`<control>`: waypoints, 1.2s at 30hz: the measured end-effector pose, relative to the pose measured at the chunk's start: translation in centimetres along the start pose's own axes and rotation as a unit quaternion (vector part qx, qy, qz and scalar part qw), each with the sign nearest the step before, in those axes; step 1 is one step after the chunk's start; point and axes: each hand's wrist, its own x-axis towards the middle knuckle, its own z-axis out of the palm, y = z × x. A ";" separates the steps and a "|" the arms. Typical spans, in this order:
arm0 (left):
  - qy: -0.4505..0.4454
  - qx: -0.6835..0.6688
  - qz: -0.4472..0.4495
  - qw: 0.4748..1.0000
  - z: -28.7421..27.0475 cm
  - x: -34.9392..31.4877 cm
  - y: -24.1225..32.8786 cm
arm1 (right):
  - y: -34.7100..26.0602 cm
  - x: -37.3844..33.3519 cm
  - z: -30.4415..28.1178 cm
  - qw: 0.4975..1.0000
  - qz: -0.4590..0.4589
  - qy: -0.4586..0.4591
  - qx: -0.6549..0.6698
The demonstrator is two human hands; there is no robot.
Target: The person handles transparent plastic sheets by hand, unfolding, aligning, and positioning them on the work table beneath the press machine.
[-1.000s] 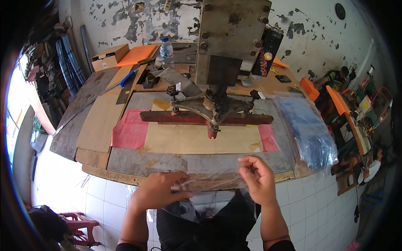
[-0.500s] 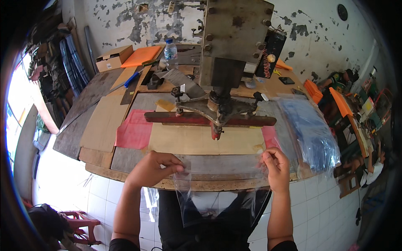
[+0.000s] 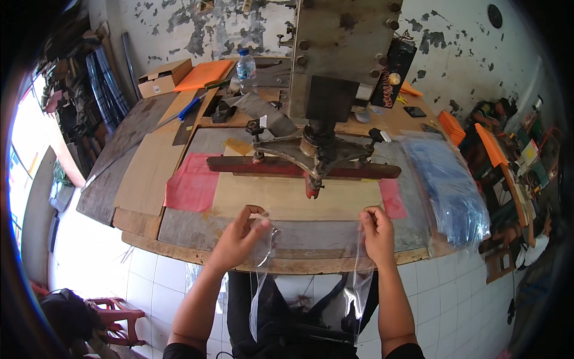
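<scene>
Clear sheet (image 3: 308,290) is hanging btwn L hand (image 3: 244,236) and R hand (image 3: 376,236), near side of the press (image 3: 317,158), at the front edge of the bench (image 3: 191,232), hanging down in front of dark trousers (image 3: 241,305). L hand: thumb + fingertips almost together, looks like it's got the top L corner. R hand: fingers curled, pinching the top R corner. Imo it's super light, floppy, prob slick, creases easy, so corners/top edge = best grab. From where I'm standing: bluish label on the bottle (image 3: 246,69), pale sticker (image 3: 156,89) on the box (image 3: 172,74), too small to read tbh.
</scene>
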 end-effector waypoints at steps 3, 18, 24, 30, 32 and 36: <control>-0.073 -0.050 -0.071 0.994 -0.4 -0.8 2.5 | 1.0 0.4 -0.2 0.999 -0.003 0.037 0.004; -0.026 -0.108 -0.042 0.993 -0.3 -3.0 5.1 | -3.0 -1.1 -1.9 0.989 -0.003 0.022 -0.143; -0.103 0.059 0.106 0.987 1.1 -3.5 9.7 | -15.1 -3.1 0.7 0.909 -0.326 0.002 -0.259; -0.145 0.149 0.201 0.957 1.9 -4.0 11.9 | -17.0 -2.5 -1.1 0.924 -0.249 -0.203 -0.207; -0.154 0.127 0.188 0.962 1.4 -4.3 11.3 | -16.4 -1.9 -1.7 0.951 -0.221 -0.167 -0.138; -0.207 0.138 0.080 0.965 -0.5 -4.3 10.4 | -14.7 -1.2 -4.3 0.965 -0.154 -0.195 -0.081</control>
